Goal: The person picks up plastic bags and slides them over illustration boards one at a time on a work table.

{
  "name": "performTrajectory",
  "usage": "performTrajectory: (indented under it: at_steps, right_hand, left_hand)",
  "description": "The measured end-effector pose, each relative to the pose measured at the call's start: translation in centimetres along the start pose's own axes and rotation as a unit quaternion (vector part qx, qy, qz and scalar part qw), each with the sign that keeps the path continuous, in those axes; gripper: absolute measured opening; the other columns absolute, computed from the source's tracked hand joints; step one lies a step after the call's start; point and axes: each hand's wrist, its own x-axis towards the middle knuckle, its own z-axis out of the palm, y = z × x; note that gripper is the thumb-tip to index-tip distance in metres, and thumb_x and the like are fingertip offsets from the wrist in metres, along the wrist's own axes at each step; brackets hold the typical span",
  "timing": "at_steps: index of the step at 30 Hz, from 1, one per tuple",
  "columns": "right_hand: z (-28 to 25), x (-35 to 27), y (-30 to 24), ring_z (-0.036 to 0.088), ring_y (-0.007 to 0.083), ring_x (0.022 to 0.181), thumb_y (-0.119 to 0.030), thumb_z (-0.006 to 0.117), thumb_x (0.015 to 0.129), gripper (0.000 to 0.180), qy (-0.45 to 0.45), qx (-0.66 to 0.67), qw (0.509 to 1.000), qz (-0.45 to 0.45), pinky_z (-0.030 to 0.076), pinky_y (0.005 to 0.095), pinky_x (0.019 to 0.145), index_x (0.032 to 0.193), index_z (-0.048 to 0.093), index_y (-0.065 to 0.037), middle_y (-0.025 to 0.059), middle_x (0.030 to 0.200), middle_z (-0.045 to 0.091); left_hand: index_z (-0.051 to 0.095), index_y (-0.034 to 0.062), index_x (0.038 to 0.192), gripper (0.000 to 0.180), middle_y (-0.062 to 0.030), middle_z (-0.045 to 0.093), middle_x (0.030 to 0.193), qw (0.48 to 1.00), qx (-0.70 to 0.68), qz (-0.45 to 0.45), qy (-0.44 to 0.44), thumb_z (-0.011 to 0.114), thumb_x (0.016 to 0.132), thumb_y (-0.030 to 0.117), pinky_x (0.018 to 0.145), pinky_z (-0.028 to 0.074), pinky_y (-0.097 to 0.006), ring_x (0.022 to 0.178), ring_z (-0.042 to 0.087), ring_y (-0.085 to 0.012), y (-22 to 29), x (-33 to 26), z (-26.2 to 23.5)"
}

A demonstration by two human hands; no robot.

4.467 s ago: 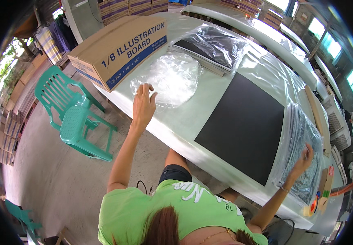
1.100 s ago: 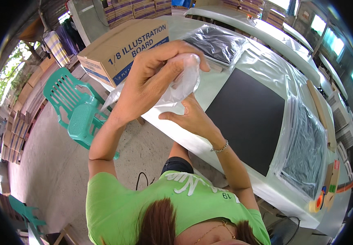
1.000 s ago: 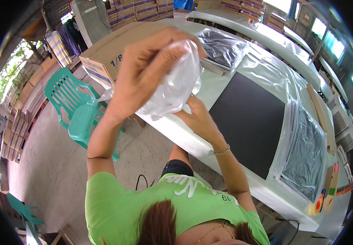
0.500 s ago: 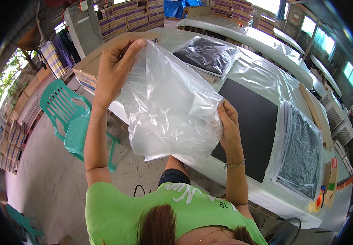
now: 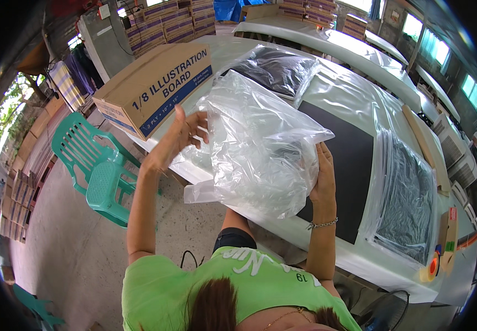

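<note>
Clear plastic bag (image 5: 266, 149): suspended in front of the person, above the near edge of the white-covered table (image 5: 373, 270), partly masking the black sheet (image 5: 349, 160). Left hand (image 5: 182, 135) has released the upper corner it pinched half a second earlier; its fingers are now spread beside the bag's left side, contact unclear. Right hand (image 5: 323, 175) grips the right edge. Consequently, support appears to rest with the right hand alone.

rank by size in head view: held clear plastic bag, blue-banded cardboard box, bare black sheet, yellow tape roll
Clear plastic bag, nearer camera
Cardboard box and black sheet: too close to rank; sheet partly hidden
Yellow tape roll
</note>
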Motion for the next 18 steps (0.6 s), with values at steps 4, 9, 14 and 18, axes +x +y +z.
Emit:
performTrajectory:
  at_steps: [4,9,14,18]
  right_hand:
    - [-0.9,0.0,0.2,0.063,0.0077,0.080,-0.022,0.051,0.096,0.022,0.016,-0.003,1.000,-0.010,0.055,0.0235,0.070,0.104,0.060,-0.003,0.0029,0.096,0.066]
    - [-0.6,-0.6,0.5,0.060,0.0046,0.080,-0.025,0.052,0.096,0.023,0.036,-0.058,0.997,-0.023,0.051,0.0221,0.071,0.101,0.061,-0.005,0.0000,0.092,0.064]
    - [-3.6,-1.5,1.8,0.058,0.0063,0.079,-0.021,0.056,0.094,0.023,-0.058,-0.301,0.951,0.025,0.048,0.0238,0.074,0.102,0.060,0.000,-0.0016,0.085,0.062]
    - [-0.7,-2.7,0.4,0.052,0.0222,0.107,-0.017,0.069,0.081,0.055,-0.039,-0.531,0.844,-0.069,0.042,0.0353,0.092,0.129,0.044,-0.006,0.0119,0.111,0.055]
  left_hand:
    - [0.041,-0.0080,0.129,0.094,-0.0177,0.054,0.115,0.997,0.025,-0.010,-0.070,0.023,0.086,0.074,0.087,0.042,-0.031,0.102,0.051,-0.0218,-1.7,-0.7,2.7]
    - [0.048,-0.0027,0.125,0.079,-0.0184,0.052,0.124,0.991,0.044,-0.110,-0.070,0.071,0.074,0.054,0.103,0.034,-0.038,0.121,0.046,-0.0249,-1.0,-1.3,5.5]
    - [0.064,0.0062,0.105,0.041,-0.0074,0.063,0.106,0.990,-0.076,-0.002,0.118,0.067,0.082,0.041,0.097,0.037,-0.031,0.104,0.054,-0.0179,-0.9,1.5,5.3]
    - [0.063,0.0034,0.099,0.034,-0.0060,0.064,0.099,0.984,0.120,0.092,-0.089,0.062,0.088,0.035,0.089,0.040,-0.030,0.094,0.055,-0.0160,3.9,2.5,5.6]
